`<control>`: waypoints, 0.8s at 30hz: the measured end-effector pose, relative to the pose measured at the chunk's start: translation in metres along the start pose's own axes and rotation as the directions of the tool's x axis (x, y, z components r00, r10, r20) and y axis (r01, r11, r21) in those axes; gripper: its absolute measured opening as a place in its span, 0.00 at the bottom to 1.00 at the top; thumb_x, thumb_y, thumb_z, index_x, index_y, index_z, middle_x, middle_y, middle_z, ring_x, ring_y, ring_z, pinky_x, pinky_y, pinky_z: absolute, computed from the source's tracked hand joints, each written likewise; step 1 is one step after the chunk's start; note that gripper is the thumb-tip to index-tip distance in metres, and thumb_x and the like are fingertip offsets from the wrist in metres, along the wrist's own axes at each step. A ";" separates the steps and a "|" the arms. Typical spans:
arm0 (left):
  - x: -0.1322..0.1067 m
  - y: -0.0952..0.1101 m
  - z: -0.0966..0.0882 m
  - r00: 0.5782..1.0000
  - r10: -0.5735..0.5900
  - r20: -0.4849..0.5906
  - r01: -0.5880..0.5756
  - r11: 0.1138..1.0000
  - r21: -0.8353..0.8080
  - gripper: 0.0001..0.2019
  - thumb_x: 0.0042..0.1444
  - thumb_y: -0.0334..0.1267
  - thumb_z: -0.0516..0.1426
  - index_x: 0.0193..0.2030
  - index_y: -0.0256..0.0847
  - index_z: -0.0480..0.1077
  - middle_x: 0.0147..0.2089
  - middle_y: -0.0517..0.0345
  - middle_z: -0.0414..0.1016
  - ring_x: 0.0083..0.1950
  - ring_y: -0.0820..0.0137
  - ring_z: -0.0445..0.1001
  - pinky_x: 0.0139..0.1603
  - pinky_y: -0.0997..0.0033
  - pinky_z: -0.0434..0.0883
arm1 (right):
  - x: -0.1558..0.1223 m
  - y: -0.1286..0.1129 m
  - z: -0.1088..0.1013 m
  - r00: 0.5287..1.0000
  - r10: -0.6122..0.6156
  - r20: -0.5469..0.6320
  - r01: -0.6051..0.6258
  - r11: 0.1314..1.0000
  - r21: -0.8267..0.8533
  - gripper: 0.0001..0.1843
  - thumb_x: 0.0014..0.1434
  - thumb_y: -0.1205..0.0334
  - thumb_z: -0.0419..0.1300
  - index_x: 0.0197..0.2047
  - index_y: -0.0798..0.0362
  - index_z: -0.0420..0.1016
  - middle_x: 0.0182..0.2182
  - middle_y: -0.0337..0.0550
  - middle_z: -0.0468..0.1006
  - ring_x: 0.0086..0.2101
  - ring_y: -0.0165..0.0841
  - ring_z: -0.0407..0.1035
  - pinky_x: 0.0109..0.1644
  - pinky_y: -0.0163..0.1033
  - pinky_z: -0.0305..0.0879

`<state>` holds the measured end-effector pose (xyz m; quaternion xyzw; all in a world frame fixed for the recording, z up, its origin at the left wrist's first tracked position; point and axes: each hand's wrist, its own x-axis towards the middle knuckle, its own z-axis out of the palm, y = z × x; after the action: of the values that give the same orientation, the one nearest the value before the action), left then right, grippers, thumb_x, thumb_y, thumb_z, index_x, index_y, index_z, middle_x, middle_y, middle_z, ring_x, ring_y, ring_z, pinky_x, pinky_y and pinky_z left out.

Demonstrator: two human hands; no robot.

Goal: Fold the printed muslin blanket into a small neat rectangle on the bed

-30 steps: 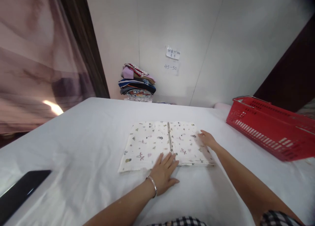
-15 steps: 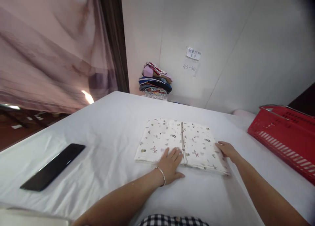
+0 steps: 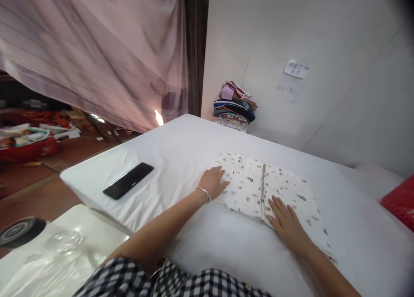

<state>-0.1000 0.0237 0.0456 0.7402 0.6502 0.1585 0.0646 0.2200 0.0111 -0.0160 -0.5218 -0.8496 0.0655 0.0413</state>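
Observation:
A white cloth [image 3: 242,172] with small printed figures lies folded flat on the white-covered table, its two halves meeting at a seam or gap down the middle. My left hand [image 3: 213,182], with a silver bracelet at the wrist, rests on the cloth's left edge, fingers spread. On the right half, close to the middle line, my right hand [image 3: 286,221] lies flat with its fingers apart. Neither hand grips anything. My right forearm covers part of the cloth's near right side.
A black phone [image 3: 128,180] lies on the table [image 3: 181,146] to the left. Folded fabrics [image 3: 235,103] are stacked by the wall. A red basket [image 3: 401,202] stands at the right edge. Clear plastic [image 3: 61,254] covers a lower surface at near left.
My left hand has moved from near the middle to the cloth's left edge. My right hand has gone from the right edge to beside the middle line. The view has turned left.

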 end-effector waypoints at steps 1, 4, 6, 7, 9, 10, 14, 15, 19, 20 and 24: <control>-0.002 -0.013 -0.006 0.996 -0.088 0.005 0.088 0.996 -0.020 0.24 0.57 0.49 0.48 0.56 0.38 0.62 0.60 0.47 0.60 0.60 0.59 0.59 0.58 0.58 0.59 | 0.000 0.001 0.002 1.000 0.000 -0.001 0.000 1.000 -0.018 0.32 0.62 0.44 0.39 0.64 0.51 0.49 0.64 0.43 0.46 0.62 0.39 0.39 0.63 0.54 0.40; -0.016 -0.044 -0.017 0.945 -0.315 0.092 0.325 0.936 -0.134 0.25 0.56 0.52 0.47 0.55 0.39 0.62 0.53 0.50 0.69 0.52 0.60 0.67 0.51 0.62 0.65 | 0.000 0.007 0.006 1.000 -0.002 -0.015 0.001 0.999 -0.046 0.32 0.62 0.44 0.38 0.64 0.52 0.49 0.64 0.43 0.45 0.62 0.39 0.38 0.63 0.54 0.40; -0.028 -0.056 -0.017 0.902 -0.394 0.178 0.426 0.878 -0.216 0.26 0.54 0.54 0.48 0.55 0.40 0.63 0.49 0.53 0.72 0.48 0.62 0.71 0.47 0.64 0.66 | 0.000 0.009 0.004 1.000 0.005 -0.014 -0.006 0.999 -0.042 0.32 0.62 0.44 0.38 0.64 0.51 0.50 0.64 0.44 0.45 0.62 0.39 0.38 0.63 0.55 0.40; -0.033 -0.059 -0.016 0.885 -0.411 0.220 0.458 0.852 -0.254 0.26 0.54 0.55 0.48 0.54 0.41 0.64 0.47 0.54 0.73 0.45 0.64 0.72 0.45 0.66 0.67 | 0.001 0.007 0.002 1.000 0.008 -0.018 -0.008 0.999 -0.035 0.31 0.62 0.45 0.38 0.64 0.51 0.50 0.64 0.44 0.45 0.62 0.40 0.38 0.63 0.56 0.40; -0.041 -0.060 -0.011 0.863 -0.422 0.279 0.496 0.812 -0.307 0.25 0.53 0.55 0.49 0.52 0.41 0.65 0.44 0.55 0.74 0.41 0.66 0.73 0.41 0.70 0.68 | 0.003 -0.003 -0.005 0.999 -0.010 -0.046 0.009 1.000 -0.017 0.30 0.63 0.47 0.38 0.64 0.51 0.49 0.64 0.44 0.44 0.62 0.40 0.37 0.62 0.57 0.40; -0.043 -0.059 -0.008 0.859 -0.423 0.289 0.504 0.802 -0.322 0.25 0.52 0.55 0.50 0.52 0.42 0.65 0.43 0.56 0.75 0.40 0.67 0.74 0.39 0.72 0.67 | 0.004 -0.011 -0.010 0.997 -0.036 -0.067 0.035 0.999 -0.009 0.29 0.63 0.48 0.38 0.64 0.50 0.48 0.64 0.44 0.43 0.62 0.40 0.37 0.62 0.57 0.40; -0.045 -0.053 0.001 0.875 -0.419 0.241 0.479 0.817 -0.319 0.27 0.49 0.55 0.53 0.52 0.43 0.65 0.41 0.57 0.75 0.40 0.66 0.73 0.38 0.73 0.67 | 0.013 -0.053 -0.021 0.970 -0.220 -0.101 0.223 0.975 0.017 0.29 0.64 0.50 0.40 0.65 0.51 0.45 0.64 0.44 0.45 0.62 0.38 0.37 0.63 0.55 0.40; -0.045 -0.053 0.002 0.879 -0.420 0.227 0.475 0.816 -0.329 0.27 0.48 0.55 0.54 0.53 0.44 0.65 0.41 0.57 0.75 0.40 0.67 0.73 0.37 0.72 0.67 | 0.015 -0.063 -0.020 0.958 -0.268 -0.103 0.272 0.962 0.022 0.29 0.63 0.50 0.41 0.65 0.51 0.46 0.63 0.45 0.47 0.62 0.39 0.39 0.63 0.55 0.40; -0.052 -0.054 0.004 0.910 -0.380 0.163 0.413 0.810 -0.416 0.25 0.49 0.52 0.54 0.53 0.44 0.64 0.40 0.59 0.75 0.37 0.70 0.72 0.37 0.73 0.68 | 0.025 -0.082 -0.008 0.909 -0.374 -0.184 0.388 0.921 0.044 0.27 0.62 0.52 0.46 0.62 0.53 0.55 0.58 0.48 0.61 0.58 0.41 0.52 0.61 0.54 0.49; -0.056 -0.055 0.005 0.923 -0.351 0.157 0.383 0.812 -0.439 0.25 0.48 0.50 0.55 0.53 0.44 0.64 0.41 0.60 0.74 0.37 0.71 0.72 0.38 0.73 0.68 | 0.027 -0.082 -0.004 0.902 -0.373 -0.217 0.392 0.918 0.054 0.26 0.62 0.53 0.46 0.60 0.54 0.59 0.56 0.49 0.64 0.57 0.41 0.56 0.59 0.53 0.53; -0.069 -0.054 0.009 0.959 -0.259 0.112 0.281 0.838 -0.467 0.26 0.45 0.44 0.58 0.53 0.45 0.64 0.44 0.62 0.72 0.36 0.73 0.71 0.40 0.74 0.68 | 0.032 -0.078 0.005 0.876 -0.353 -0.330 0.407 0.906 0.111 0.19 0.62 0.57 0.47 0.52 0.53 0.69 0.50 0.48 0.71 0.50 0.39 0.64 0.55 0.50 0.60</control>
<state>-0.1551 -0.0350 0.0101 0.6054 0.6871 0.2867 0.2815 0.1360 0.0039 -0.0092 -0.3420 -0.9100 0.0507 0.2290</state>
